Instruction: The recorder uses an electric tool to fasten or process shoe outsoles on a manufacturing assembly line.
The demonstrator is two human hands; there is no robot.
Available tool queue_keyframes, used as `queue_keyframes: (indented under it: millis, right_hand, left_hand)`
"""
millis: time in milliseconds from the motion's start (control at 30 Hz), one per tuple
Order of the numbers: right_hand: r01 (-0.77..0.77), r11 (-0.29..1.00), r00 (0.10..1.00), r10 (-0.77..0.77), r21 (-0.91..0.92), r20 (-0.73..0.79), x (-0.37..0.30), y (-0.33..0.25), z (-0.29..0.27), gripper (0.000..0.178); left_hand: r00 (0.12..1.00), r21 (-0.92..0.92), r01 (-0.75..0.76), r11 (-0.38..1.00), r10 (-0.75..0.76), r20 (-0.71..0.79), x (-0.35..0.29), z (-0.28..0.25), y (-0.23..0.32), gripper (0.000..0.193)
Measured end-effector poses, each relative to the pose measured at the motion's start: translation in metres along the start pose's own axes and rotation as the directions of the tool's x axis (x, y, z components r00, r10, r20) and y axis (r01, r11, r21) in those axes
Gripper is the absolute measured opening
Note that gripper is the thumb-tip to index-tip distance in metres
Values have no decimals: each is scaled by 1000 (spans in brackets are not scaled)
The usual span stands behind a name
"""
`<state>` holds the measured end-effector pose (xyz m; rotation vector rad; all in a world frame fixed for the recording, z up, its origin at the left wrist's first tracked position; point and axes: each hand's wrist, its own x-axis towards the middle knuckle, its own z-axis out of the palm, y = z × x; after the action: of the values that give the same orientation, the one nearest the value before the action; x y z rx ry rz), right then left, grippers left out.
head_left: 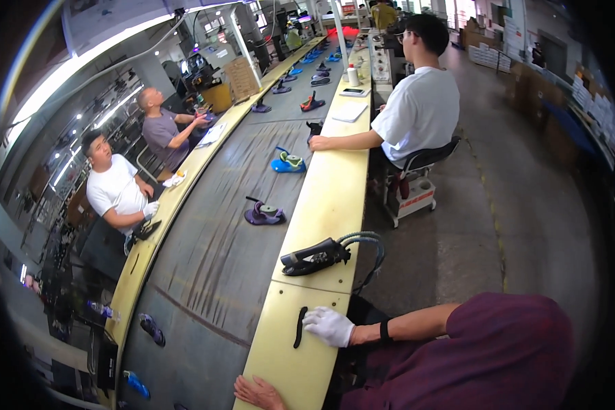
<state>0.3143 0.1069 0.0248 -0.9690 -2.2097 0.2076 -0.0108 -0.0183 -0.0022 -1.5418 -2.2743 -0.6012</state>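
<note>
My left hand (258,393) is bare and lies flat on the pale yellow ledge, fingers stretched out, with nothing in it. In a white glove, my right hand (329,326) rests palm down on the same ledge, fingers loosely extended. Its fingertips are right beside a short black strip (299,328); whether they touch it I cannot tell. Farther up the ledge lies a black shoe-like device (314,258) with grey-blue hoses (369,239) running off its right end.
Left of the ledge runs a grey conveyor (205,273) carrying a purple sandal (264,214), a blue sandal (288,162) and several others. A seated person in white (417,109) reaches to a black item on the ledge. Two people (116,181) are across the belt.
</note>
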Motion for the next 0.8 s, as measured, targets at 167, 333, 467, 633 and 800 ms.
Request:
queue_keyframes:
  millis: [167, 333, 467, 633, 800]
  right_hand:
    - [0, 1000, 999, 0, 8, -48, 3, 2, -4, 16]
    - [-2, 1000, 999, 2, 11, -52, 4, 3, -6, 15]
    - [2, 1000, 999, -1, 10, -47, 5, 3, -7, 15]
    - [3, 1000, 999, -3, 3, -44, 5, 2, -7, 15]
    - [5, 1000, 998, -4, 7, -56, 4, -1, -8, 14]
  left_hand:
    - [1000, -9, 15, 1000, -14, 27, 8, -1, 9, 54]
    - [1000, -2, 13, 1000, -13, 17, 8, 1, 9, 55]
    - [999, -11, 29, 1000, -28, 37, 9, -4, 12, 54]
    - [999, -10, 32, 999, -31, 39, 10, -6, 14, 54]
    - [997, -1, 52, 999, -52, 52, 7, -3, 9, 56]
